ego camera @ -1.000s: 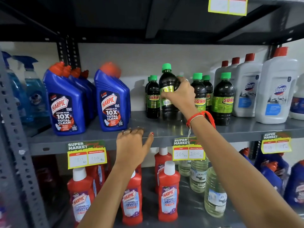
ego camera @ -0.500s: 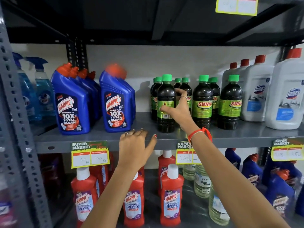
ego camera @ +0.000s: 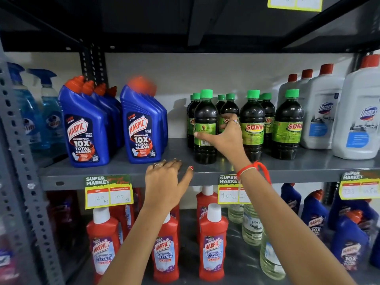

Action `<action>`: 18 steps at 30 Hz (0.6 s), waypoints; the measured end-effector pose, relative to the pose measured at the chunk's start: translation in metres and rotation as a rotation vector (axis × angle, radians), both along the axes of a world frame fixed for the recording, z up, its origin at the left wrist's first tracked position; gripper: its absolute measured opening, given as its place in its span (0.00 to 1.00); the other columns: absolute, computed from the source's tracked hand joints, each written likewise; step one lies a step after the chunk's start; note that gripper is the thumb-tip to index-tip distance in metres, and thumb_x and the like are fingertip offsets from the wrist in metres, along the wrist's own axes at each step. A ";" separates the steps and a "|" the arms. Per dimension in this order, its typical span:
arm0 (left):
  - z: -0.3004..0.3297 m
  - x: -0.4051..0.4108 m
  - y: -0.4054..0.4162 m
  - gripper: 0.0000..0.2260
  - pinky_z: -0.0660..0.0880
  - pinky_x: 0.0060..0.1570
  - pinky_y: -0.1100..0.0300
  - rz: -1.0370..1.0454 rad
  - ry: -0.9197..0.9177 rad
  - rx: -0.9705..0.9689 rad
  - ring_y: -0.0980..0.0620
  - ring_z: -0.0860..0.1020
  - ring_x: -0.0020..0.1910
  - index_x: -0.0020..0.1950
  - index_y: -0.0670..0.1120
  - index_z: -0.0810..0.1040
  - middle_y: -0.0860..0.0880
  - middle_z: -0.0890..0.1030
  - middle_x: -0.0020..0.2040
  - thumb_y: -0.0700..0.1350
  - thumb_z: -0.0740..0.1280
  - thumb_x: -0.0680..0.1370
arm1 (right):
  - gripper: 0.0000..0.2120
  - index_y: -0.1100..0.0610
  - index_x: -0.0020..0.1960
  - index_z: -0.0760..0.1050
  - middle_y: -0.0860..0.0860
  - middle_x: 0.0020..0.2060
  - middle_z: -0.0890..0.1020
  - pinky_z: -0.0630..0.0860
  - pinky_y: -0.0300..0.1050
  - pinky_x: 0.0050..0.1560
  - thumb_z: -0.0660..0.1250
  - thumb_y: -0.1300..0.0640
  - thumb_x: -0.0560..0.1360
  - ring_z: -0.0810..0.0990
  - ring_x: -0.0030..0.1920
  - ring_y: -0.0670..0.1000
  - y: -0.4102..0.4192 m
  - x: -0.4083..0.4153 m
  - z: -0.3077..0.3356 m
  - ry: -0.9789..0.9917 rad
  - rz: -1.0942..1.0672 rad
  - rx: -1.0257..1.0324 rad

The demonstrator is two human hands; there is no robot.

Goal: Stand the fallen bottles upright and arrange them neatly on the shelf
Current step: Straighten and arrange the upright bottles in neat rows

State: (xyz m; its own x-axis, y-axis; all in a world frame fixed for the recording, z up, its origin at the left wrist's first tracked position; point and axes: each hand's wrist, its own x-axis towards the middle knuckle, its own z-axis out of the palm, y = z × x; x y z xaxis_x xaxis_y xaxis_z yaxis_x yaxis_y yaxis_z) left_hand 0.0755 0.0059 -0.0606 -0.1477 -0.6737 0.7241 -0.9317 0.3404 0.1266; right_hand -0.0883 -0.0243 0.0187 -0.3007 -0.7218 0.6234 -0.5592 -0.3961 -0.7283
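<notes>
A dark Sunny bottle (ego camera: 205, 112) with a green cap stands upright near the front of the grey middle shelf (ego camera: 123, 171), its barcode side facing me. My right hand (ego camera: 226, 138) is shut on it, thumb across the label and fingers round its right side. More Sunny bottles (ego camera: 251, 128) stand upright in rows behind and to the right. My left hand (ego camera: 164, 177) lies flat on the shelf's front edge with its fingers spread, holding nothing. No bottle in view is lying down.
Blue Harpic bottles (ego camera: 86, 128) stand in two rows on the left, with spray bottles (ego camera: 49, 112) beyond them. White Domex jugs (ego camera: 320, 112) fill the right. Below are red Harpic bottles (ego camera: 212, 247) and clear bottles (ego camera: 251, 227). Price tags (ego camera: 109, 192) hang off the shelf edge.
The held bottle has come down and forward and now stands on the shelf near its front edge. My right hand slid lower on it. The left hand stayed on the shelf edge.
</notes>
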 end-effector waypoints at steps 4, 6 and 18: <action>0.001 -0.001 0.002 0.25 0.73 0.47 0.54 0.021 -0.016 0.005 0.47 0.81 0.46 0.49 0.45 0.83 0.47 0.85 0.47 0.59 0.52 0.73 | 0.55 0.63 0.70 0.57 0.58 0.62 0.71 0.77 0.53 0.53 0.76 0.34 0.55 0.75 0.61 0.59 0.009 0.025 -0.002 0.304 -0.318 -0.020; 0.001 -0.001 0.003 0.25 0.73 0.46 0.54 0.022 -0.018 0.008 0.47 0.81 0.45 0.49 0.45 0.83 0.47 0.85 0.45 0.59 0.52 0.73 | 0.53 0.61 0.70 0.57 0.58 0.63 0.70 0.77 0.53 0.49 0.76 0.36 0.57 0.76 0.59 0.60 0.009 0.032 -0.003 0.375 -0.434 0.001; 0.000 0.000 0.001 0.25 0.72 0.50 0.53 -0.006 0.017 -0.011 0.48 0.80 0.50 0.52 0.46 0.82 0.48 0.84 0.51 0.60 0.53 0.73 | 0.42 0.61 0.71 0.56 0.57 0.66 0.72 0.69 0.50 0.68 0.76 0.63 0.65 0.72 0.65 0.56 -0.016 -0.010 0.011 -0.132 0.211 0.226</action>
State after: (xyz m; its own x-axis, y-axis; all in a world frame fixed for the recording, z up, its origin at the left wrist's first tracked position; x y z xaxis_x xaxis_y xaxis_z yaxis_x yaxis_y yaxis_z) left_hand 0.0755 0.0068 -0.0605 -0.1390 -0.6646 0.7342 -0.9273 0.3474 0.1390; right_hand -0.0982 -0.0404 0.0292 -0.1972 -0.8923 0.4061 -0.3767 -0.3135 -0.8717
